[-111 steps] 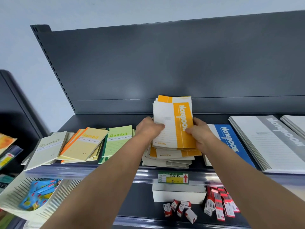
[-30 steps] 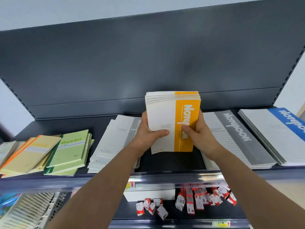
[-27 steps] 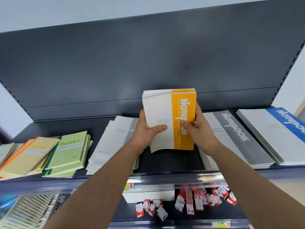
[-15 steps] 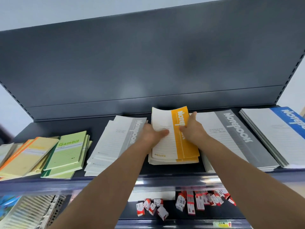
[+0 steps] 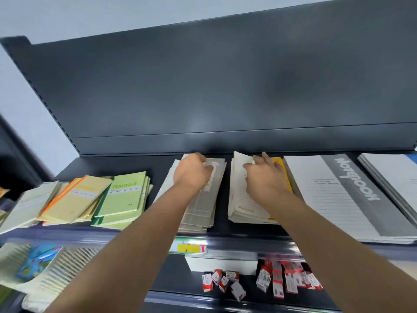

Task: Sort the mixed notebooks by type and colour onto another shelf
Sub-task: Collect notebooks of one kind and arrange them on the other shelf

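Note:
The stack of orange-and-white notebooks [image 5: 240, 199] lies flat on the dark shelf [image 5: 126, 162]. My right hand [image 5: 264, 177] rests on top of it with the fingers spread. To its left is a stack of small grey notebooks [image 5: 200, 211]. My left hand [image 5: 193, 175] lies on that stack's far end with bent fingers; blur hides whether it grips. A stack of large grey notebooks [image 5: 338, 195] lies right of the orange one, and another large stack [image 5: 394, 175] is at the right edge.
Green Gambit notebooks [image 5: 124, 193], yellow-orange ones [image 5: 74, 197] and pale ones [image 5: 27, 204] lie at the shelf's left. A price label [image 5: 189, 247] sits on the shelf's front rail. Below are a white box [image 5: 221, 264], small red-and-white packs [image 5: 288, 281] and a white basket [image 5: 56, 267].
The orange stack went from held upright to lying flat on the shelf. My left hand has left it and moved onto the small grey stack. The view swung left.

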Motion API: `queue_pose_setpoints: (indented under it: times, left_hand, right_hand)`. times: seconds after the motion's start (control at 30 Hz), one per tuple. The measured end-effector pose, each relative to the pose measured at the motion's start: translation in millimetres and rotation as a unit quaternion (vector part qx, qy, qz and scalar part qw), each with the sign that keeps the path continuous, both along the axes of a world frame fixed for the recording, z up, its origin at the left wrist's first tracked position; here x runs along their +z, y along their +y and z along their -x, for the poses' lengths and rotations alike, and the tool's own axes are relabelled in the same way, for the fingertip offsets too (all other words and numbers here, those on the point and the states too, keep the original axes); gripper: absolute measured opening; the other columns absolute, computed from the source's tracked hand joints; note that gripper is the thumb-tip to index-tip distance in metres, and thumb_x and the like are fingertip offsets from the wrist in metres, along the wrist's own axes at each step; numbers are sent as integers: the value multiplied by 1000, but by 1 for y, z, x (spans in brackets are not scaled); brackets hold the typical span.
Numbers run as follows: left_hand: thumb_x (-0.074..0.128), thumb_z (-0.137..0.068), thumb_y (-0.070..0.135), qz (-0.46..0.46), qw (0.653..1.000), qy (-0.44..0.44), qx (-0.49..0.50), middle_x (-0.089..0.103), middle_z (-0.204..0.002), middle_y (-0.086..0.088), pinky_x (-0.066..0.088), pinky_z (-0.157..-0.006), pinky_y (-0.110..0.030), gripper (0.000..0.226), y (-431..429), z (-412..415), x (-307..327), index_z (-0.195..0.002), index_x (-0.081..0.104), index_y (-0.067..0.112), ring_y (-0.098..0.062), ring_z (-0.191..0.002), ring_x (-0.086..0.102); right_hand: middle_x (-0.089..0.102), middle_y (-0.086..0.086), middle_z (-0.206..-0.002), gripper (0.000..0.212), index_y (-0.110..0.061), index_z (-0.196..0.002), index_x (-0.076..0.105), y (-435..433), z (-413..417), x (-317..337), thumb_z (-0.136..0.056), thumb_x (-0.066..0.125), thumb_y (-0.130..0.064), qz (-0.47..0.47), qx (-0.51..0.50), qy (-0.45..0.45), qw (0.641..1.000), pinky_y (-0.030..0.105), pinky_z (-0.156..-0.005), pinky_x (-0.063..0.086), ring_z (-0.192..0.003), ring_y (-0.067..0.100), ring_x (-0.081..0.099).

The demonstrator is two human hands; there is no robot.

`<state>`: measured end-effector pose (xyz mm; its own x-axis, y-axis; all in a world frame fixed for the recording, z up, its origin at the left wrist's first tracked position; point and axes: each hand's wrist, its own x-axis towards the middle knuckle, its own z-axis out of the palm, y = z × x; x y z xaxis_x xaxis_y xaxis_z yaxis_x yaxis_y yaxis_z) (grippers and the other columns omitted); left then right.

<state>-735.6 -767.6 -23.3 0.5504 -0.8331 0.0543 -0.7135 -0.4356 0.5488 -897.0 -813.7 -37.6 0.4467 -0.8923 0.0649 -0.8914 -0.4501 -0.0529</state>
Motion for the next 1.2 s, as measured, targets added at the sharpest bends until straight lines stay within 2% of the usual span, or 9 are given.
queue_pose_setpoints:
  times: [0.23,0.47,0.6,0.73,0.83,0.9,1.0,1.1,1.2]
  left_hand:
    - [63,-87,24,-118,992,27,32,66,-106,-20,38,-66,-27,28,39,-82,-5,-70,46,9,-28,-80,51]
    - [59,-93,23,-144,985,96,-25,60,-120,-13,45,-77,-30,34,37,-92,-17,-119,53,3,-32,-110,59]
    - [62,-89,28,-141,984,103,-27,61,-122,-10,47,-76,-29,39,31,-93,-22,-120,56,5,-28,-108,60]
    - [71,-84,32,-120,965,231,-21,62,-120,-7,49,-88,-33,45,25,-103,-22,-119,57,6,-28,-109,61]
    - [73,-85,28,-98,942,320,-36,61,-104,-3,45,-86,-32,24,26,-108,-18,-95,56,14,-23,-99,59]
    - [71,-87,22,-77,929,357,-56,63,-98,-2,47,-83,-30,18,29,-108,-13,-85,54,16,-22,-92,60]
    - [71,-86,12,-10,902,428,-60,70,-107,-11,56,-70,-32,29,35,-111,-9,-111,59,2,-24,-86,69]
    - [65,-90,10,88,872,472,-95,72,-107,-9,58,-77,-36,37,47,-118,-12,-125,55,4,-25,-92,71]
    - [61,-94,12,149,852,476,-159,70,-118,0,53,-90,-36,40,56,-123,-7,-132,50,17,-21,-108,67]
  right_hand:
    - [44,12,-137,50,-10,-134,47,47,-78,5,-87,48,5,-79,59,-89,991,36,-90,44,-127,30,43]
    - [30,17,-144,64,-4,-149,17,59,-109,-22,-95,50,-15,-195,-34,-54,979,38,-96,43,-123,33,44]
    - [29,15,-146,63,1,-144,28,52,-107,-31,-93,57,-21,-233,-60,-97,966,38,-99,44,-121,32,46]
    - [29,11,-149,65,0,-143,32,53,-104,-32,-90,62,-21,-235,-82,-141,958,35,-100,43,-123,30,46]
    - [23,10,-154,75,-1,-149,21,52,-102,-36,-89,63,-17,-249,-99,-191,944,35,-104,40,-129,30,43]
    - [25,12,-154,88,-3,-152,7,52,-98,-36,-88,66,-16,-271,-109,-238,926,35,-107,37,-131,30,40]
    - [30,9,-152,102,-6,-152,-6,49,-95,-29,-85,70,-19,-315,-127,-366,866,35,-105,37,-134,28,38]
    - [48,2,-139,75,-11,-146,23,43,-99,-17,-87,67,-24,-320,-132,-556,756,36,-93,47,-116,21,53]
    - [56,-4,-120,34,-20,-122,41,46,-102,3,-93,59,-16,-246,-94,-614,744,33,-87,46,-103,16,54]
